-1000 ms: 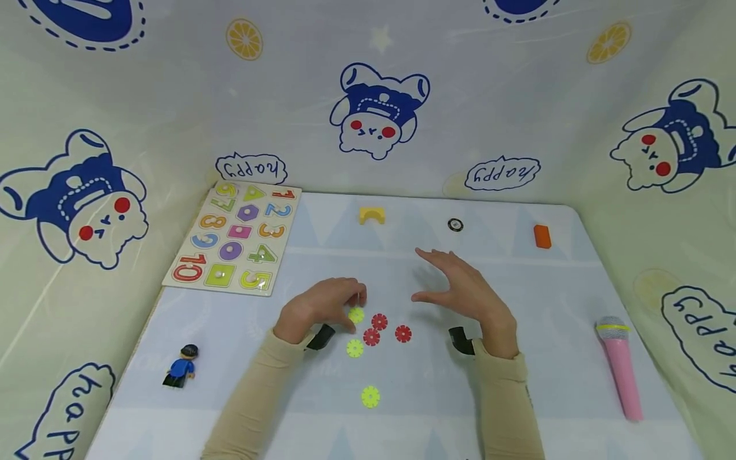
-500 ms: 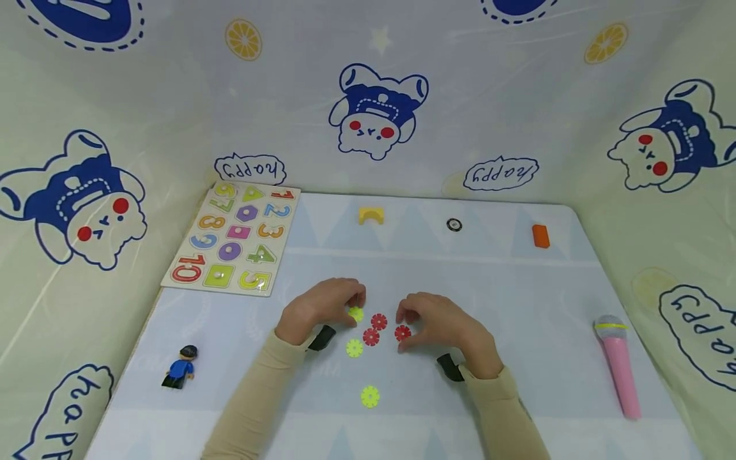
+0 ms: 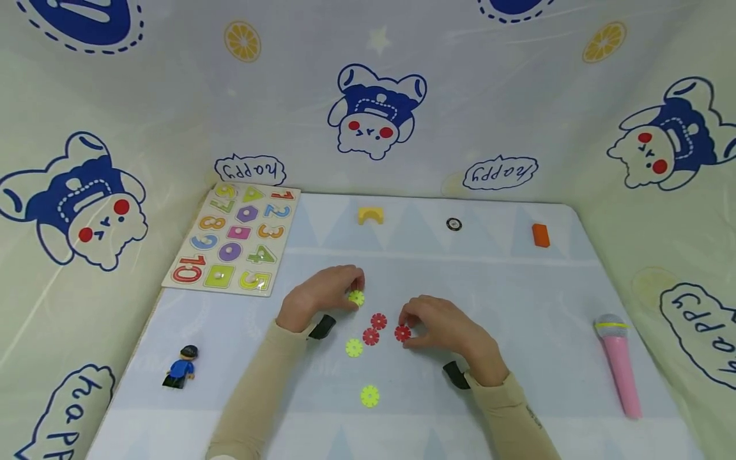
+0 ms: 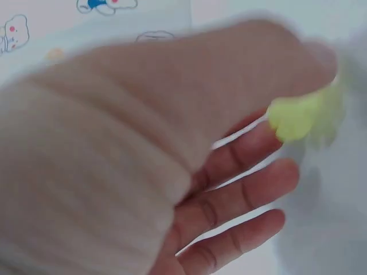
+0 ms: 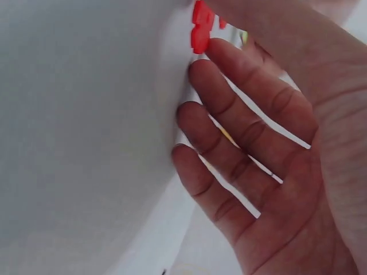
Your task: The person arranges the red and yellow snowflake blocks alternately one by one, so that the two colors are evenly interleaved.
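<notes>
My left hand [image 3: 322,295] pinches a yellow-green gear disc [image 3: 356,298] between thumb and fingertips, lifted a little off the mat; the left wrist view shows the disc [image 4: 301,114] blurred at my thumb tip. My right hand [image 3: 443,326] pinches a red gear disc [image 3: 402,333] that lies on the mat, and the right wrist view shows the red disc [image 5: 202,26] at my fingertips. Two more red discs [image 3: 375,328] lie between my hands. A yellow-green disc [image 3: 354,347] lies just below them, another yellow-green disc [image 3: 370,396] nearer to me.
A number puzzle board [image 3: 232,237] leans at the mat's far left. A yellow arch block [image 3: 370,215], a small black ring [image 3: 454,224] and an orange block [image 3: 541,235] lie along the far edge. A toy figure [image 3: 181,367] sits near left, a pink microphone [image 3: 621,364] at right.
My right hand came down from open above the mat and closed its fingers on the red disc. My left hand lifted its yellow-green disc slightly up and away.
</notes>
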Available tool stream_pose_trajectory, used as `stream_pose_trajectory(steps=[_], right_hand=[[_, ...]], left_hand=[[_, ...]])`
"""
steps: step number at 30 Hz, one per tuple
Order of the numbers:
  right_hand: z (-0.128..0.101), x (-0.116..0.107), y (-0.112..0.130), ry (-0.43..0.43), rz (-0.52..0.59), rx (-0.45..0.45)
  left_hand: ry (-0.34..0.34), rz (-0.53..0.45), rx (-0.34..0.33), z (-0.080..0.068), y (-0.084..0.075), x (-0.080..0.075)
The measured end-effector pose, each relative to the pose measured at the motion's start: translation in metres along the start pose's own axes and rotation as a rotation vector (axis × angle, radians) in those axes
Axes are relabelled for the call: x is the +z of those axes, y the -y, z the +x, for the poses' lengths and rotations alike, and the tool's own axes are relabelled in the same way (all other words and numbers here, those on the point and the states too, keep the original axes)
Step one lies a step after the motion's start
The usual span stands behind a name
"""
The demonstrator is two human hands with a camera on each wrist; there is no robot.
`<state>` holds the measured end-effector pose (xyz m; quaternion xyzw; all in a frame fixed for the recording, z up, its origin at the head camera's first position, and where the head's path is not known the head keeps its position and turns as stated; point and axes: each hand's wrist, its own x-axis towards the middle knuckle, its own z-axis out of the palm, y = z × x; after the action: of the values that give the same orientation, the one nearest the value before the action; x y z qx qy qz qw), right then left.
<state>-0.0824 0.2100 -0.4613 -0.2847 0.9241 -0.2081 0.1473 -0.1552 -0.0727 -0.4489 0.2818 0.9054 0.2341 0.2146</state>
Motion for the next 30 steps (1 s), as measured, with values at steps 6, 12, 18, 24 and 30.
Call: stream_pose_trajectory(steps=[6, 12, 18, 24, 30], right_hand=[[0.001, -0.001, 0.004, 0.000, -0.067, -0.044], [0.003, 0.000, 0.004, -0.008, -0.084, -0.066], [0.006, 0.002, 0.002, -0.031, -0.127, -0.123], [0.010, 0.004, -0.002, -0.051, -0.225, -0.210], [0.011, 0.005, -0.006, -0.082, -0.366, -0.322]], left_hand=[[-0.062, 0.050, -0.037, 0.021, 0.013, -0.025], [-0.087, 0.092, -0.067, 0.043, 0.030, -0.041], [-0.078, 0.097, -0.097, 0.057, 0.045, -0.044], [-0.081, 0.054, -0.107, 0.059, 0.051, -0.043], [-0.116, -0.007, -0.110, 0.056, 0.049, -0.042]])
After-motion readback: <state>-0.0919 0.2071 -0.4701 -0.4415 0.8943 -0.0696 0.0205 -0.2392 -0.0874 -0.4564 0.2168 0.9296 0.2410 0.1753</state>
